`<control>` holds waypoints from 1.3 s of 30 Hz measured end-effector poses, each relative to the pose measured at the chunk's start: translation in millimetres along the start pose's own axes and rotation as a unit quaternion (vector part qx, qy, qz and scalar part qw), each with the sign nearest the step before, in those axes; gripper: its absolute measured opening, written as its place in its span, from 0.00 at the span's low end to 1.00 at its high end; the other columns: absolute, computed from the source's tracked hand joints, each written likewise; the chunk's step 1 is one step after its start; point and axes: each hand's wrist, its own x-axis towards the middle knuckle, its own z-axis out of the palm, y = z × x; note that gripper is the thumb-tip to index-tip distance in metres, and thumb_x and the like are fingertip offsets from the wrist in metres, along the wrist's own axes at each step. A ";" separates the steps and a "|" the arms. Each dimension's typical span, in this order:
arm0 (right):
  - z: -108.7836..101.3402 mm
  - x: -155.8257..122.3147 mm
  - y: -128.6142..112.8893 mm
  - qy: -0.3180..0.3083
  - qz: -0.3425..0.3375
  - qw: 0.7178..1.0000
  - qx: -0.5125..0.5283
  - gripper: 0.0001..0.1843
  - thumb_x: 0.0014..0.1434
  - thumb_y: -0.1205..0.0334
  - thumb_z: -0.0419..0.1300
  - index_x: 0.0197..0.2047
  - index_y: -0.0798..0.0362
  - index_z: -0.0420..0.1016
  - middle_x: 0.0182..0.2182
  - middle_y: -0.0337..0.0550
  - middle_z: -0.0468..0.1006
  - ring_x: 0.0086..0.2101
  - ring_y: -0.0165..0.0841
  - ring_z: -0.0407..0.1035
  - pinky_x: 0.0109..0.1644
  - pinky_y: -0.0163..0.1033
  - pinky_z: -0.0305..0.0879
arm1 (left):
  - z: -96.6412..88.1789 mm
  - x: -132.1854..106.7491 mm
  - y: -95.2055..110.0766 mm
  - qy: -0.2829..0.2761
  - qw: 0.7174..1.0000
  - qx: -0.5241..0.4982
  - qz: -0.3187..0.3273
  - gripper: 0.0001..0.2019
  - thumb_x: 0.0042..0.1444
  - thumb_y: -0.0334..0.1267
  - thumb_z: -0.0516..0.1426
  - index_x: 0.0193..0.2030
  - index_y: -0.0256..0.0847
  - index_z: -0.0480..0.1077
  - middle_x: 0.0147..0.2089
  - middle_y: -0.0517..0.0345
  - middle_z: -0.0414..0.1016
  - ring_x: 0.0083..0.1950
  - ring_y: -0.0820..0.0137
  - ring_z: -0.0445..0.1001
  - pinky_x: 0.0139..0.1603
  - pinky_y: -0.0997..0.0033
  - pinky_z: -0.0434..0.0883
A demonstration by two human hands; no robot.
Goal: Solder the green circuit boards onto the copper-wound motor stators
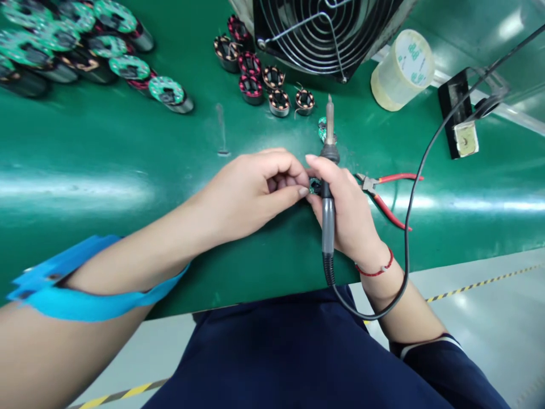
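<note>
My left hand (268, 184) is closed, its thumb and fingertips pinching the edge of a small green circuit board (314, 186). On the other side of that board, my right hand (347, 210) grips a soldering iron (328, 218) with a grey and black handle, its tip pointing away from me. Right-hand fingers also reach the board, which is mostly hidden between the hands. Just beyond, another green circuit board (322, 129) lies partly behind the iron. Red-handled cutting pliers (369, 184) lie spread on the green table to the right of my right hand.
Several copper-wound motor stators (279, 103) stand ahead, before a black fan (327, 34) with a wire guard. Many stators with green boards (167, 91) fill the far left. A tape roll (402, 71) and a soldering stand (456, 111) are at right. The iron's cord (409, 227) loops over my right forearm.
</note>
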 end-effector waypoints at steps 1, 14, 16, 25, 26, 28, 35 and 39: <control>2.1 0.2 -0.7 0.009 0.002 1.000 -0.010 0.21 0.81 0.56 0.49 0.73 0.41 0.65 0.55 0.42 0.84 0.50 0.39 0.79 0.59 0.49 0.80 | 0.5 -0.1 -0.7 0.002 1.000 -0.001 0.000 0.05 0.60 0.39 0.58 0.34 0.45 0.73 0.34 0.61 0.75 0.32 0.70 0.69 0.35 0.67 0.70; -4.4 2.0 -9.2 0.088 -0.090 0.992 0.000 0.24 0.77 0.62 0.56 0.72 0.39 0.64 0.53 0.41 0.88 0.54 0.41 0.81 0.56 0.50 0.79 | 2.9 1.6 -3.4 -0.003 0.999 -0.030 -0.010 0.07 0.61 0.39 0.59 0.31 0.45 0.70 0.33 0.61 0.78 0.33 0.69 0.75 0.34 0.69 0.72; -5.0 1.4 -8.7 0.078 -0.071 0.994 -0.001 0.24 0.76 0.62 0.55 0.71 0.37 0.64 0.53 0.39 0.88 0.54 0.41 0.81 0.59 0.52 0.78 | 2.5 1.5 -4.0 -0.002 0.999 -0.030 -0.013 0.07 0.62 0.39 0.60 0.32 0.45 0.72 0.33 0.61 0.78 0.32 0.70 0.74 0.32 0.69 0.71; -11.4 1.3 -9.1 0.086 -0.061 0.994 0.021 0.26 0.75 0.65 0.57 0.73 0.37 0.64 0.47 0.36 0.90 0.45 0.39 0.83 0.54 0.49 0.81 | 0.7 0.5 -3.3 0.035 0.998 -0.008 -0.050 0.06 0.61 0.38 0.58 0.34 0.45 0.76 0.32 0.61 0.77 0.31 0.70 0.71 0.31 0.68 0.67; -11.0 0.8 -10.0 0.094 -0.057 0.994 0.027 0.26 0.76 0.65 0.56 0.72 0.37 0.65 0.46 0.36 0.90 0.45 0.39 0.83 0.54 0.49 0.81 | 0.5 0.5 -2.8 0.037 0.998 -0.003 -0.050 0.06 0.61 0.38 0.58 0.34 0.45 0.76 0.32 0.61 0.78 0.31 0.70 0.71 0.32 0.67 0.68; -9.5 -1.0 -10.8 0.113 -0.035 0.993 0.022 0.24 0.78 0.63 0.53 0.73 0.38 0.66 0.46 0.37 0.90 0.47 0.39 0.84 0.56 0.53 0.82 | 0.1 0.4 -2.3 0.042 0.998 0.008 -0.047 0.06 0.61 0.38 0.58 0.34 0.45 0.76 0.34 0.61 0.79 0.32 0.70 0.71 0.33 0.67 0.69; -16.7 -8.8 -6.2 0.081 0.034 0.996 0.027 0.28 0.79 0.45 0.50 0.78 0.35 0.61 0.53 0.44 0.87 0.47 0.44 0.88 0.58 0.60 0.85 | 0.8 -0.5 -2.3 0.049 0.997 0.041 -0.040 0.07 0.63 0.38 0.58 0.36 0.45 0.76 0.36 0.60 0.79 0.33 0.69 0.72 0.36 0.67 0.70; -30.9 -10.5 -7.1 0.011 0.055 0.997 0.045 0.30 0.75 0.38 0.58 0.74 0.36 0.69 0.60 0.47 0.84 0.61 0.53 0.82 0.62 0.65 0.85 | 1.7 -0.4 -1.6 0.047 0.996 0.062 -0.038 0.06 0.64 0.37 0.58 0.36 0.44 0.75 0.37 0.60 0.79 0.34 0.70 0.72 0.38 0.67 0.70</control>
